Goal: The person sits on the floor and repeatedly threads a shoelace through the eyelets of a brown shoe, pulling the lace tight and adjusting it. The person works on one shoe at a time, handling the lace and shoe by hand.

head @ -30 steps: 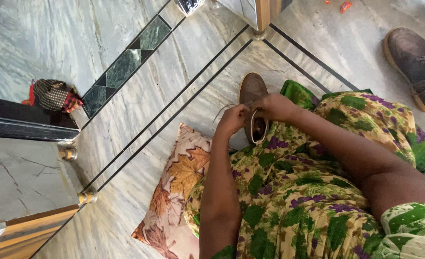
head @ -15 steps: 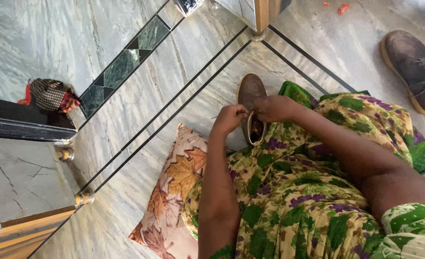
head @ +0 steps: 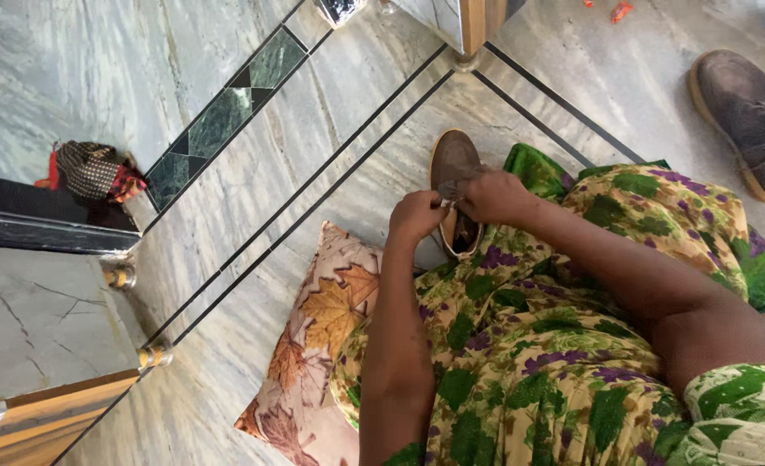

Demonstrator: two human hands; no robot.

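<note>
Two brown shoes: one (head: 452, 164) under the hands, another (head: 749, 121) well apart at the right; two hands, left (head: 417, 214) and right (head: 495, 194); one leaf-patterned cushion (head: 322, 328); one checked cloth bundle (head: 89, 168).

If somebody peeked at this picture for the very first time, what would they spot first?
Probably the two hands, left hand and right hand, meeting at the laces over a brown shoe on the marble floor, mid-picture. Next, the bright green and yellow flowered dress filling the lower right, with a leaf-patterned cushion beside it. A second brown shoe lies apart at the upper right.
</note>
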